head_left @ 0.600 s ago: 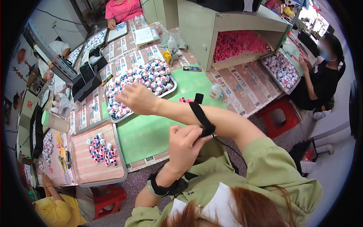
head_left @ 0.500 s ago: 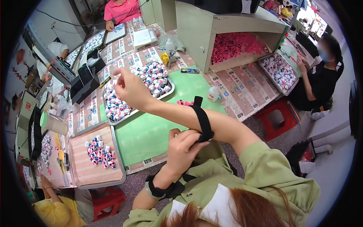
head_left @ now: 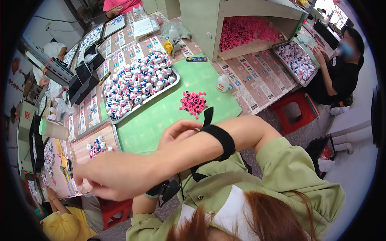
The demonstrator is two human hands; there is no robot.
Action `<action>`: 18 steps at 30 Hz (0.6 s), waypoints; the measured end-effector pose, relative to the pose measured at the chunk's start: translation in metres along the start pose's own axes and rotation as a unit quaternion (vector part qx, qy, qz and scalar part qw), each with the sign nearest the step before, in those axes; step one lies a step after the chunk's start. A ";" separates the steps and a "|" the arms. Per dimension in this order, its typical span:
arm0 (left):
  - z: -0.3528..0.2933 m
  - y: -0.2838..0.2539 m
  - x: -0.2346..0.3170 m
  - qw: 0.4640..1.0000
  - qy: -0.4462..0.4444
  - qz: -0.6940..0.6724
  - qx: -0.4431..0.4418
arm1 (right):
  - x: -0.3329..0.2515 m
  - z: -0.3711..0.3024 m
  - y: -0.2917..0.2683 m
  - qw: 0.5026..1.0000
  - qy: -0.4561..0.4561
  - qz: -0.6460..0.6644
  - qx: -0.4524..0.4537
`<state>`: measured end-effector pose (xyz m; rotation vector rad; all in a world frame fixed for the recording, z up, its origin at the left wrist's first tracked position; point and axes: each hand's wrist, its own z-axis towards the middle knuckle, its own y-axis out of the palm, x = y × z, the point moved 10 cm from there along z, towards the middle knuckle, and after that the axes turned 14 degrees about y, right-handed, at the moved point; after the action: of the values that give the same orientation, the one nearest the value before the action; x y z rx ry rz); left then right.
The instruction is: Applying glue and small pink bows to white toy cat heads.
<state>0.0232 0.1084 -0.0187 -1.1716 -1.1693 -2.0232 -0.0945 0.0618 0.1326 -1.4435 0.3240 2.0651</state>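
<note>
My right forearm crosses in front of me, with a black strap around it below the elbow and one loose end sticking up. My right hand hangs over the near edge of the small tray, its fingers blurred. Behind that forearm, my left hand is partly hidden; its visible fingers are bent close to the strap, and I cannot make out whether they hold anything. A black band with a small dark device is on my left wrist. White, blue and pink pieces lie in the small tray.
On the green mat are a pile of pink and black bits, a heaped metal tray and a small white bottle. A box of pink bits stands behind. Co-workers sit around the table; a red stool is at right.
My right arm has swung down and towards me, from over the heaped tray to the small tray. My left hand has moved from the strap's near side to behind the forearm.
</note>
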 end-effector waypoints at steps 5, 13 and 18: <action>0.002 0.014 0.046 0.943 0.050 0.323 -0.071 | -0.006 -0.002 0.044 0.984 0.024 0.127 -0.120; 0.031 0.003 -0.010 0.953 0.001 0.292 -0.085 | 0.054 0.026 0.012 0.933 0.162 0.316 -0.060; -0.009 -0.028 -0.034 0.998 -0.045 0.032 0.022 | 0.045 0.044 -0.073 0.930 0.100 0.350 0.057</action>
<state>0.0146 0.1144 -0.0624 -1.2728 -1.1986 -1.9058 -0.0951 0.1568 0.1182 -1.6200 1.1664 2.3674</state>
